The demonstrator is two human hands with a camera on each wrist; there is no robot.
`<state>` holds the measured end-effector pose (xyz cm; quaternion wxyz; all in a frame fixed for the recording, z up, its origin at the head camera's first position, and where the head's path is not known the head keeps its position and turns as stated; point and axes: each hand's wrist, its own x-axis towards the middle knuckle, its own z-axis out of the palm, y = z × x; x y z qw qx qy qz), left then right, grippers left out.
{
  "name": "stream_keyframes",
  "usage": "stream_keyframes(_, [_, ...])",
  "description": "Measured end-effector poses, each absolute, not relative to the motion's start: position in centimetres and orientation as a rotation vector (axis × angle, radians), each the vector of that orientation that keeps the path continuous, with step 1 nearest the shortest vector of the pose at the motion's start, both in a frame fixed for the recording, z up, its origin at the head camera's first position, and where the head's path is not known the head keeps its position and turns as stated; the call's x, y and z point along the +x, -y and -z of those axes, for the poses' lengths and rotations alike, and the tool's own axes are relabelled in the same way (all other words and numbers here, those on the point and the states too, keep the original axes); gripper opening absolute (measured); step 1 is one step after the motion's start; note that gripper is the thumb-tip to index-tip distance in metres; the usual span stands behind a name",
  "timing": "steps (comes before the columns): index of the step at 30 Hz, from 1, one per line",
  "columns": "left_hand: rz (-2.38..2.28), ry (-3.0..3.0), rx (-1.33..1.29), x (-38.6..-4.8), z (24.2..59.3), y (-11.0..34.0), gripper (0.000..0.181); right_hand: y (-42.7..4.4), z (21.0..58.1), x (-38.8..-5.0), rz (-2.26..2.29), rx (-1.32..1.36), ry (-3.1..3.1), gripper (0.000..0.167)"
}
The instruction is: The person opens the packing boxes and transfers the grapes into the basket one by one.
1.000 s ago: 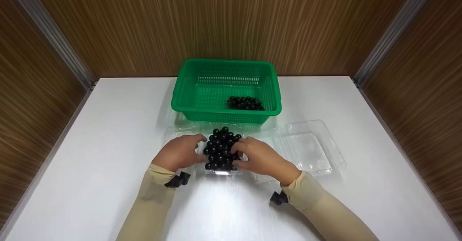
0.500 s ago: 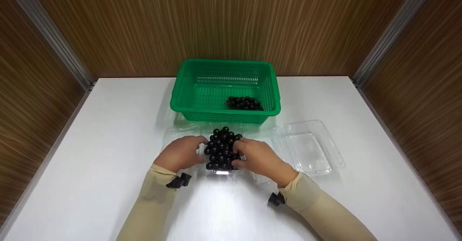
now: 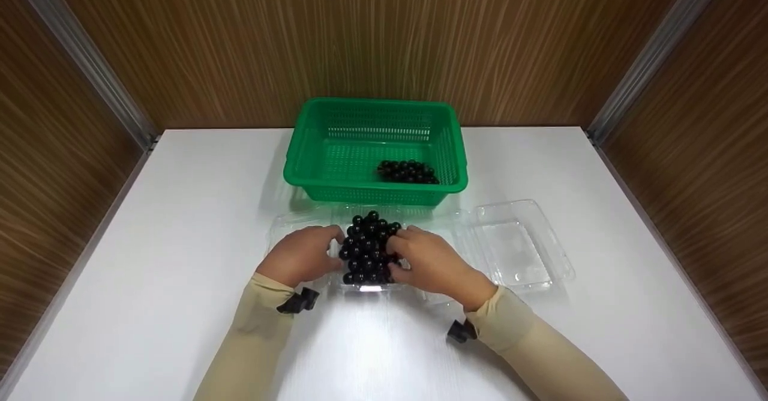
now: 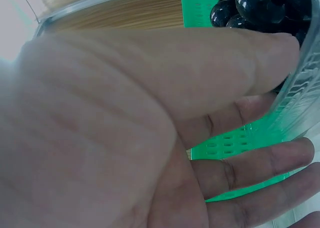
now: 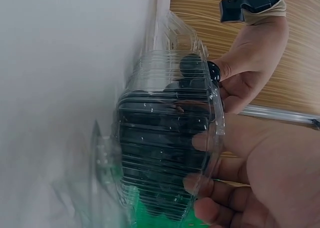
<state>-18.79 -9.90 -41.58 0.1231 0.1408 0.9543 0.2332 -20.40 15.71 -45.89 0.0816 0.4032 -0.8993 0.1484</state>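
Note:
A bunch of dark grapes (image 3: 367, 251) lies in a clear plastic clamshell box (image 3: 371, 288) at the middle of the table. My right hand (image 3: 433, 264) holds the bunch's right side, its thumb and curled fingers over the rim. Through the ribbed wall in the right wrist view, those fingertips (image 5: 200, 142) show against the grapes. On the left side, my left hand (image 3: 300, 253) rests at the box edge with thumb and fingers apart. In the left wrist view, its fingers (image 4: 260, 165) are fairly straight, and the thumb tip meets the rim beside the grapes.
Behind the box stands a green perforated basket (image 3: 375, 188), with another bunch of dark grapes (image 3: 408, 171) at its front right. An open clear plastic box (image 3: 522, 248) lies to the right on the white table (image 3: 192, 209). Wood-patterned walls (image 3: 384, 41) enclose the table.
Both hands stay at the grapes with only tiny shifts of the fingers. The bunch has barely moved; the basket and the other box are unchanged.

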Motion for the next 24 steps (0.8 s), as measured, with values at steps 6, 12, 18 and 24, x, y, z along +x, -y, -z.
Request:
stream_keyframes(6, [-0.644,-2.799,0.432,-18.81,41.58,9.87,0.029,-15.79,46.09,-20.34,-0.469,1.179,2.667,0.011])
stream_keyframes(12, [-0.598,-2.825,0.438,-18.89,41.74,9.72,0.025,-15.72,46.11,-20.39,-0.481,1.158,2.684,0.011])
stream_keyframes(18, [-0.615,-2.875,0.427,-18.87,42.06,9.36,0.018,-15.71,46.02,-20.38,-0.473,1.194,2.691,0.011])
stream_keyframes(24, [-0.609,-2.892,0.428,-18.78,42.12,9.1,0.022,-15.73,45.87,-20.33,-0.488,1.2,2.738,0.011])
